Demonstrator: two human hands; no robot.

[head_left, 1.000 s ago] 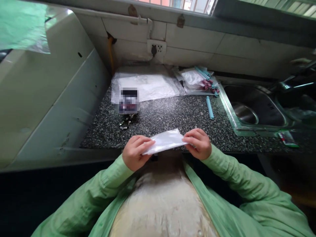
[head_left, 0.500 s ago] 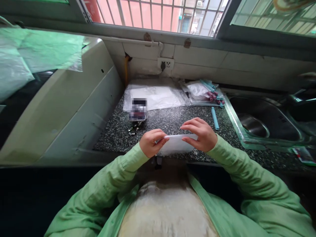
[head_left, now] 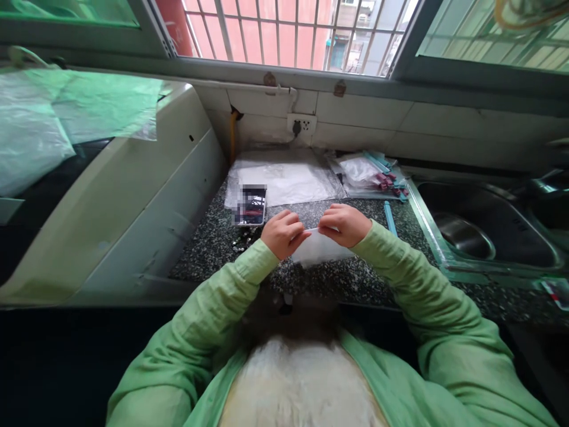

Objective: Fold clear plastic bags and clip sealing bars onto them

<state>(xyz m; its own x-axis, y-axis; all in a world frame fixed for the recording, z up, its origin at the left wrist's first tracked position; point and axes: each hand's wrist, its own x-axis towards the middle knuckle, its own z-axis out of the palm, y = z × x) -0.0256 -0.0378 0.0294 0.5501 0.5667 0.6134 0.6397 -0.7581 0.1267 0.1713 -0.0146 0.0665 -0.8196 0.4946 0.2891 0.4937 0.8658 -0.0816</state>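
Note:
A small translucent plastic bag (head_left: 322, 248) hangs from both my hands above the speckled dark countertop (head_left: 208, 237). My left hand (head_left: 284, 233) pinches its upper edge at the left, fingers curled. Close beside it, my right hand (head_left: 343, 225) grips the same edge with thumb and bent fingers. Only a short stretch of the edge shows between the two hands. To the left of my left hand lies a phone (head_left: 252, 206), partly blurred out, with a beaded strap (head_left: 243, 238) below it. Beyond my right hand is a light blue bag-sealing clip (head_left: 390, 217).
Flat plastic sheets (head_left: 284, 175) lie against the tiled wall. Beside them is a packet (head_left: 355, 169) with blue and dark red clips (head_left: 391, 182). A steel sink (head_left: 427, 228) holding a metal bowl (head_left: 464, 235) is at the right. A bulky cream appliance (head_left: 178, 142) borders the counter's left.
My right hand has moved left along the bag's edge, towards my left hand, and its fingers have closed on it. The camera view has tilted up slightly.

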